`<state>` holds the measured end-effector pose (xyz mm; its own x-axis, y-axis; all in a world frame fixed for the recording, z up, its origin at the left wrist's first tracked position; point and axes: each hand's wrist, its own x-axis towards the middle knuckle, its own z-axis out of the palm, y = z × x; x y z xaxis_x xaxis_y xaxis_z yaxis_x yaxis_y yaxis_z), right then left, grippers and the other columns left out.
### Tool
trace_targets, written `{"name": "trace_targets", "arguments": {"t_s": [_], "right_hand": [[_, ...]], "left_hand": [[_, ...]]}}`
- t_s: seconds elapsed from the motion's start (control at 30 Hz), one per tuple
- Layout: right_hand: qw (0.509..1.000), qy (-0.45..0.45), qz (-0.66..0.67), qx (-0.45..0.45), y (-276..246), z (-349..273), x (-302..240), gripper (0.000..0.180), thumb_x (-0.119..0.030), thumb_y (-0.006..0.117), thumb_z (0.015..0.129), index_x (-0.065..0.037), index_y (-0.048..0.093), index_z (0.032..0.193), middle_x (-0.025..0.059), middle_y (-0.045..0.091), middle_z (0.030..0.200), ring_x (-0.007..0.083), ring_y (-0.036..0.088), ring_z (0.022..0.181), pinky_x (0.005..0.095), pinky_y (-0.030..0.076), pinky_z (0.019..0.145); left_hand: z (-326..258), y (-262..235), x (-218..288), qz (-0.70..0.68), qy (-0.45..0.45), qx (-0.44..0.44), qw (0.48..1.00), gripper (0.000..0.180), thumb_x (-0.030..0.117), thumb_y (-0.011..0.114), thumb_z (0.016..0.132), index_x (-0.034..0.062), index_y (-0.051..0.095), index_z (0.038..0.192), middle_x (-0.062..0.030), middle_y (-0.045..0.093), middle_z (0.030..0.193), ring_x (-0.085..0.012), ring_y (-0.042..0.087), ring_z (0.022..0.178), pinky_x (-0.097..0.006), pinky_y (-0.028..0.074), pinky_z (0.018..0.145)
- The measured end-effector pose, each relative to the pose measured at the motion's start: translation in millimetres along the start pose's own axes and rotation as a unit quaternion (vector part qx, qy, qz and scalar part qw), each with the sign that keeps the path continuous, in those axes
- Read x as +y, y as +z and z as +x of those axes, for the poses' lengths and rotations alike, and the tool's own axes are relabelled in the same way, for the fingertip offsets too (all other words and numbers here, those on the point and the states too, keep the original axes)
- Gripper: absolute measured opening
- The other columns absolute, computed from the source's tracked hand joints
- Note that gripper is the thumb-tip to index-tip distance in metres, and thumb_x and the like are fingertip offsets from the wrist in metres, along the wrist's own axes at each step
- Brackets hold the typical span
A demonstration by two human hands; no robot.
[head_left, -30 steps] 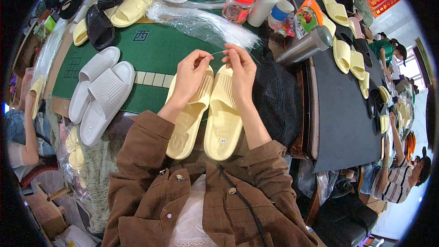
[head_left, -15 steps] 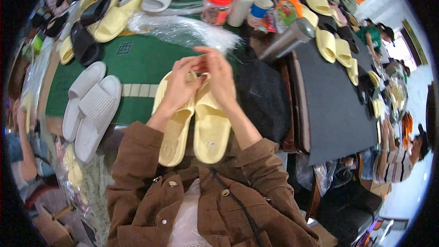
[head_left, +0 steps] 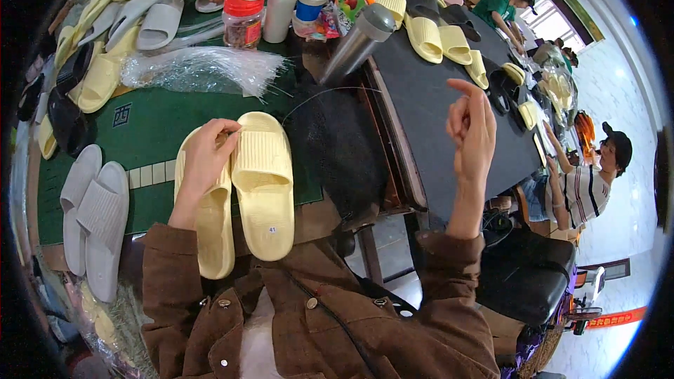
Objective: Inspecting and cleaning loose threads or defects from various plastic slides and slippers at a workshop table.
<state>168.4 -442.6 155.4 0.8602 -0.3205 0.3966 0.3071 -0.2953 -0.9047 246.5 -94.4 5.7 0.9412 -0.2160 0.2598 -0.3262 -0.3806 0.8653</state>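
Note:
A pair of pale yellow slippers (head_left: 262, 200) lies side by side at the table's near edge, toes away from me. My left hand (head_left: 205, 163) is closed over the toe of the left one, thumb and fingers pinching where the two slippers meet. Out to the right, my right hand (head_left: 472, 130) is raised over the grey table, fingers curled and index finger bent upward. A thin clear plastic strand (head_left: 323, 94) arcs from the slippers toward this hand; its far end fades against the grey. Beyond the slippers lies a bundle of clear plastic strands (head_left: 203, 70).
Grey slippers (head_left: 102, 221) lie at left on the green mat (head_left: 158, 123). More slippers are piled at far left. A red-lidded jar (head_left: 243, 21), paper cups and a steel flask (head_left: 359, 38) stand at the back. Yellow and black slippers line the grey table (head_left: 421, 119); people work around it.
My right hand has moved away from the slippers to the right, and the strand now stretches out. My left hand stays at the slippers. The view has shifted rightward.

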Motion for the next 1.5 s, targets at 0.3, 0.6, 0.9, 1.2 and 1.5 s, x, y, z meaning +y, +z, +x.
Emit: {"name": "trace_targets", "arguments": {"t_s": [0.3,0.6,0.9,1.2,1.5], "right_hand": [[0.819,-0.205,-0.536,-0.021,-89.7,135.5,155.3,0.026,-0.016,0.053,0.088,-0.013,0.061,0.112,0.0117,0.062,0.096,0.0319,0.064,0.076,0.0445,0.049,0.063],[0.605,-0.156,-0.777,-0.069,-42.6,177.6,172.6,0.016,-0.011,0.047,0.088,-0.008,0.058,0.099,0.0125,0.059,0.097,0.0284,0.067,0.078,0.0406,0.055,0.061],[0.664,-0.144,-0.696,-0.232,-27.2,66.0,82.3,0.023,-0.014,0.059,0.073,0.001,0.055,0.09,0.0189,0.061,0.087,0.0375,0.064,0.072,0.0476,0.052,0.066],[0.735,-0.136,-0.593,-0.3,-0.4,-58.6,-0.8,0.021,-0.017,0.061,0.08,0.002,0.052,0.083,0.0157,0.058,0.073,0.0331,0.063,0.059,0.0417,0.051,0.053],[0.899,-0.078,-0.419,-0.103,-52.5,10.9,22.5,0.015,-0.011,0.06,0.085,0.001,0.063,0.094,0.0134,0.064,0.086,0.0199,0.062,0.073,0.0305,0.049,0.065]], "left_hand": [[4.4,8.3,-0.7,0.02,0.006,-0.006,1.0,0.013,0.01,0.057,0.088,0.001,0.061,0.097,-0.0092,0.061,0.091,-0.0201,0.061,0.083,-0.03,0.048,0.075],[0.8,6.4,0.6,0.029,0.005,0.008,1.0,0.013,0.008,0.057,0.088,-0.0003,0.061,0.097,-0.0101,0.062,0.09,-0.0212,0.062,0.081,-0.031,0.049,0.072],[-0.2,5.2,0.4,0.022,0.006,0.003,1.0,0.013,0.007,0.055,0.089,-0.001,0.061,0.097,-0.0105,0.061,0.091,-0.0207,0.062,0.081,-0.03,0.048,0.073],[-1.7,0.0,6.9,0.015,-0.008,-0.013,1.0,0.014,0.007,0.055,0.089,-0.0014,0.061,0.099,-0.0107,0.061,0.093,-0.0209,0.061,0.086,-0.03,0.048,0.076],[-57.4,-16.5,63.0,0.168,0.174,0.067,0.968,0.015,0.0,0.057,0.082,0.0004,0.061,0.097,-0.0121,0.056,0.091,-0.0306,0.056,0.09,-0.037,0.046,0.081]]}}
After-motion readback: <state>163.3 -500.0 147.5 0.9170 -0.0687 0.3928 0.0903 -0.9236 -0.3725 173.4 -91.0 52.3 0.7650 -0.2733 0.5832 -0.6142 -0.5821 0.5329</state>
